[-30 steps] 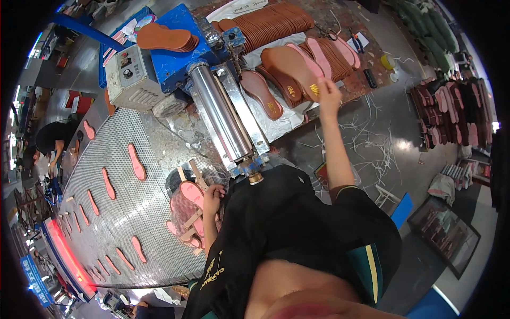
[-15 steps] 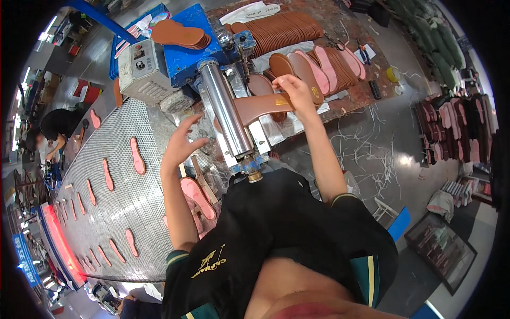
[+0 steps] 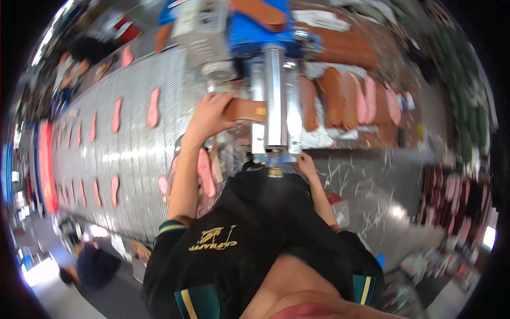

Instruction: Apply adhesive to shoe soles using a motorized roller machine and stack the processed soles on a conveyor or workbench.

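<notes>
A brown insole (image 3: 245, 110) with a small gold mark lies at the left side of a shiny metal roller (image 3: 274, 106). My left hand (image 3: 212, 112) is closed round its outer end, while its other end reaches the roller. To the right of the roller's near end, my right hand (image 3: 306, 164) is low by the metal plate's corner, its fingers partly hidden and blurred. Several brown and pink insoles lie fanned out right of the roller, including a brown one (image 3: 332, 95) and a pink one (image 3: 369, 101).
The roller extends from a blue machine (image 3: 244, 40) with brown insoles (image 3: 260, 15) on top. A long row of brown insoles (image 3: 342, 48) stands behind. On the left, a mesh conveyor (image 3: 139, 143) carries spaced pink insoles (image 3: 153, 108). White strands litter the floor (image 3: 366, 181) at right.
The brown insole has passed from the roller's right side to its left. My left hand has closed on it; my right hand has let go and dropped nearer me. The view has shifted.
</notes>
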Demonstrator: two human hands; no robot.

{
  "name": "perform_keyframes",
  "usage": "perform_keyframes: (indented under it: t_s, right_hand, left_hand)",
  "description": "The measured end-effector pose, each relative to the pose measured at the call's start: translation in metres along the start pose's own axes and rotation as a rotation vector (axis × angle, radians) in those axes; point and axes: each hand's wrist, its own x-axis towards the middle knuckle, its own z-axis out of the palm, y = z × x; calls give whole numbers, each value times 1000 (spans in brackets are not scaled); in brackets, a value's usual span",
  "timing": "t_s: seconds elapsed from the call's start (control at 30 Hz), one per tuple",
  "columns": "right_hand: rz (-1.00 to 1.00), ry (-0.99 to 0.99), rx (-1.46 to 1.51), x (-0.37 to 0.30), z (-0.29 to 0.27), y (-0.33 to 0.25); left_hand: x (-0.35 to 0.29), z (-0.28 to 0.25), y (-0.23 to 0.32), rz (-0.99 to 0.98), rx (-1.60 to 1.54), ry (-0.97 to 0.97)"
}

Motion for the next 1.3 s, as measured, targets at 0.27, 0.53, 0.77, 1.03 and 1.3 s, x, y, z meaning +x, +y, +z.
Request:
perform_keyframes:
  t_s: [0.27,0.53,0.77,1.03,1.3]
  right_hand:
    - [334,-237,-81,3,-9,55]
    - [270,-369,-146,-24,-34,105]
    - [292,-404,-105,-13,-30,83]
    - [410,-315,-240,-34,-35,94]
    - [407,-319,-185,-34,-23,75]
  left_hand:
    - [-109,40,-67,-522,-931,132]
    - [-249,67,-97,-561,-2114,938]
    - [-412,51,-171,-1026,-1739,1589]
    - [-324,50,-108,-1287,-1109,1217]
    - [-208,42,-46,-846,-522,463]
